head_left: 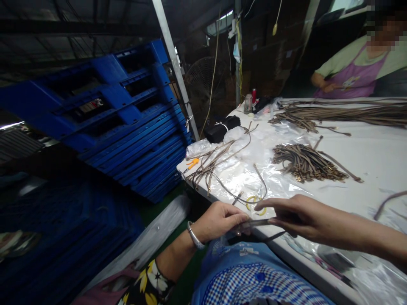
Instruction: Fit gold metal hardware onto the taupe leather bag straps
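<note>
A white worktop [365, 146] spreads across the right side of the view, with clear plastic [241, 184] crumpled over its left part and loose straps [219, 159] strewn there in a tangle. An orange-handled tool [193, 162] lies by the left corner, near a black bundle [224, 128] tied with a white band, while a jar [248, 103] and a red bottle [254, 95] stand upright farther back. Toward the middle sits a pile of brown straps [305, 163] with brass-coloured ends, and behind it long straps [352, 113] stretch toward the right edge.
</note>
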The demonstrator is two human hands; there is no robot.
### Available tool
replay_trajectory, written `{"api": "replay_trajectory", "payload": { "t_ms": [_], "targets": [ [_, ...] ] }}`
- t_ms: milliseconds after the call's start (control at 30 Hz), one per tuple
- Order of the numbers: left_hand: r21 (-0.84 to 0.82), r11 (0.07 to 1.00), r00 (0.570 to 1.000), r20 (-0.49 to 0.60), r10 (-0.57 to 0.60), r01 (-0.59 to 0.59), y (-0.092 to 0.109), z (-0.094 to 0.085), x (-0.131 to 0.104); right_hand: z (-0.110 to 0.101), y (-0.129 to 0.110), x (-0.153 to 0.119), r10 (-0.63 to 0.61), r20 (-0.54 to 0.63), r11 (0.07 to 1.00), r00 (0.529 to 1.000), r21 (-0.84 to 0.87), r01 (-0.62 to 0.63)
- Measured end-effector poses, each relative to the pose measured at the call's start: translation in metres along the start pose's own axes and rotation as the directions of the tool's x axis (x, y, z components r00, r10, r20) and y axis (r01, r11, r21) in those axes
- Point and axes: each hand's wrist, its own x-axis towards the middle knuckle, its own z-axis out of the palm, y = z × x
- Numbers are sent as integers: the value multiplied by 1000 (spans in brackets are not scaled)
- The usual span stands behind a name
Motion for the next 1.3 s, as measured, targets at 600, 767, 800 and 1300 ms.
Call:
{"api": "replay_trajectory", "payload": {
  "t_ms": [600,767,800,1300],
  "targets": [
    [216,973,982,-152,110,-75,11,-5,-10,4,29,13,76,394,889,916,390,-241],
    [107,993,995,-72,62,-54,10,-4,-8,-1,14,13,70,283,965,957,223,-136],
    [109,993,996,-66,60,-53,11,-3,-7,-1,10,14,52,269,978,962,183,-104],
    [306,947,966,-205,160,-92,8,-23,-19,11,-1,18,108,413,953,904,215,-212]
  ]
}}
